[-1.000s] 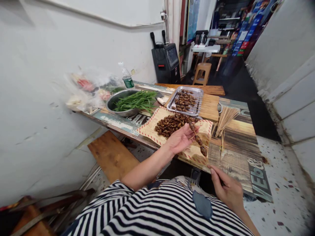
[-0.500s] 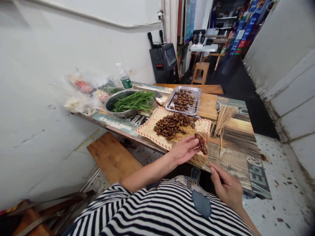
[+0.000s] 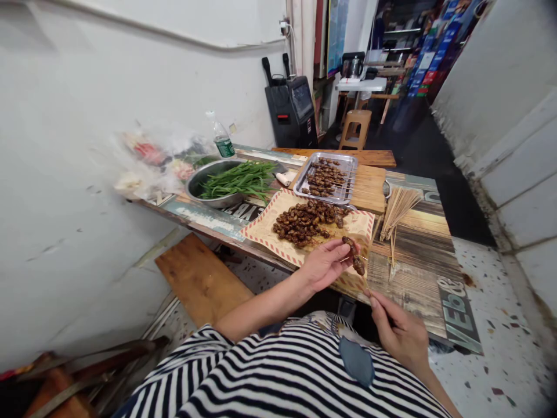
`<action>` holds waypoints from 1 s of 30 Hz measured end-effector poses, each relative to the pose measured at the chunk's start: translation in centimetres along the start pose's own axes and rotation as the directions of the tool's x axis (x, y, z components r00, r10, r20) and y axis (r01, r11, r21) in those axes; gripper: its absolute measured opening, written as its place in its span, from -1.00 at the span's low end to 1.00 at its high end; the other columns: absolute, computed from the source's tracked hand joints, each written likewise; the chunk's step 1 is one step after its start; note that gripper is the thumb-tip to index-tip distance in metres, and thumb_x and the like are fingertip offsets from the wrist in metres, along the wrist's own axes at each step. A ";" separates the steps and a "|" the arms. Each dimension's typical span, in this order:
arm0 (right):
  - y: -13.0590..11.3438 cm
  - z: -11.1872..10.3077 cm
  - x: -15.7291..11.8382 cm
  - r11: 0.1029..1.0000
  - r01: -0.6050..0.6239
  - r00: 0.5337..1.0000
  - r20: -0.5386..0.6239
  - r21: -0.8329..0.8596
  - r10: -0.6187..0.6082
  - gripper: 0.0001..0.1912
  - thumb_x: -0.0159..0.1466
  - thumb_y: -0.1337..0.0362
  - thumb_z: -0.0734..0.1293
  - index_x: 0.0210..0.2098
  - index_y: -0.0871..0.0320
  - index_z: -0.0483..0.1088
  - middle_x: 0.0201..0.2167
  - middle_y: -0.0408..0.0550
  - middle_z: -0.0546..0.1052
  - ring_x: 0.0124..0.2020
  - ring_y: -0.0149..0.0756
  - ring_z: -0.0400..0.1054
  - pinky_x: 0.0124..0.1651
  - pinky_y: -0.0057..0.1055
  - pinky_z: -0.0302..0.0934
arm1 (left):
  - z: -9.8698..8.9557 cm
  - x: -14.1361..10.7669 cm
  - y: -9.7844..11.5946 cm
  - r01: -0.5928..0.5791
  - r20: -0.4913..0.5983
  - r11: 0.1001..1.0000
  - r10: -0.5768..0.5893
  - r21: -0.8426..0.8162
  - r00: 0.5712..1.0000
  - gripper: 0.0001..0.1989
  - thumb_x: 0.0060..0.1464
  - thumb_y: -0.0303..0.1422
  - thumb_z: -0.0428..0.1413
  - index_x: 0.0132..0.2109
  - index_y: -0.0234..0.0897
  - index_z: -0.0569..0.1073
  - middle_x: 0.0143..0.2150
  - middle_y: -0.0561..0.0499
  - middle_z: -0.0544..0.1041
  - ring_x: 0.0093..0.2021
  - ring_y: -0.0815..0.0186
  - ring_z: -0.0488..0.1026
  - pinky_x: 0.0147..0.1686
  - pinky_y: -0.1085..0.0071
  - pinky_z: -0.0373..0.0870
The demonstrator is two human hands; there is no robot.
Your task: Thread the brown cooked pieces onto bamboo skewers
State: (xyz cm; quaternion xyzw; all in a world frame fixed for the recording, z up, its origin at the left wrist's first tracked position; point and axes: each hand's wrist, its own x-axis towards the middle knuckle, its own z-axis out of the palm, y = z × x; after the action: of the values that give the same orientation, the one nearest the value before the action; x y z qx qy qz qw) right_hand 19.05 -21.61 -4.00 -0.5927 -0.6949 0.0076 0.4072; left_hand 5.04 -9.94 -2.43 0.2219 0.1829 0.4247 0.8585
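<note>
Brown glossy pieces (image 3: 357,265) are threaded on a thin stick near the table's front edge. My left hand (image 3: 327,265) pinches the upper piece between thumb and fingers. The lower end of the stick is held by my right hand (image 3: 397,326), its fingers closed. Beyond my left hand, a heap of brown pieces (image 3: 300,223) lies on a paper sheet with a striped border (image 3: 278,251). Behind it, a metal tray (image 3: 300,188) holds several loaded skewers (image 3: 324,176). Bare sticks (image 3: 399,209) lie bundled on the table, right of the paper.
A metal bowl (image 3: 221,201) of green stalks (image 3: 239,180) stands at the left, beside plastic bags (image 3: 152,159) and a bottle (image 3: 223,142). The tray rests partly on a wooden board (image 3: 372,186). A black speaker (image 3: 292,113) is behind the table, a bench (image 3: 202,281) in front.
The threaded pieces and my left fingers on them have shifted very slightly left. Both hands keep their hold, and the table items are unchanged.
</note>
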 end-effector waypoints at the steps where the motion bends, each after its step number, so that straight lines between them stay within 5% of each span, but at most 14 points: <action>1: 0.0 0.0 0.0 1.000 0.006 1.000 -0.001 -0.001 -0.006 -0.76 0.23 0.26 0.20 -0.24 0.18 0.48 -0.39 -0.06 0.58 -0.47 -0.36 0.48 -0.42 -0.55 0.37 | 0.0 0.0 0.0 -0.006 -0.002 1.000 0.006 -0.001 1.000 -0.82 -0.16 -0.43 0.22 -0.31 -0.40 0.49 -0.31 -0.05 0.49 -0.27 0.39 0.41 -0.18 0.43 0.29; 30: -0.3 -0.2 0.3 0.998 0.055 0.998 -0.028 -0.020 -0.055 -0.77 0.23 0.27 0.20 -0.26 0.19 0.47 -0.42 -0.07 0.58 -0.50 -0.39 0.48 -0.42 -0.58 0.36 | 0.0 0.5 0.6 -0.037 -0.038 0.998 0.035 -0.054 0.999 -0.83 -0.16 -0.47 0.22 -0.32 -0.41 0.49 -0.31 -0.06 0.51 -0.25 0.38 0.43 -0.13 0.40 0.28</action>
State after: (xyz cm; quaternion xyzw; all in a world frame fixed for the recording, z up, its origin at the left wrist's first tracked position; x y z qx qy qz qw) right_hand 18.92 -21.54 -3.55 -0.5774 -0.7051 -0.0187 0.4112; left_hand 4.98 -9.24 -2.15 0.1936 0.1831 0.4491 0.8528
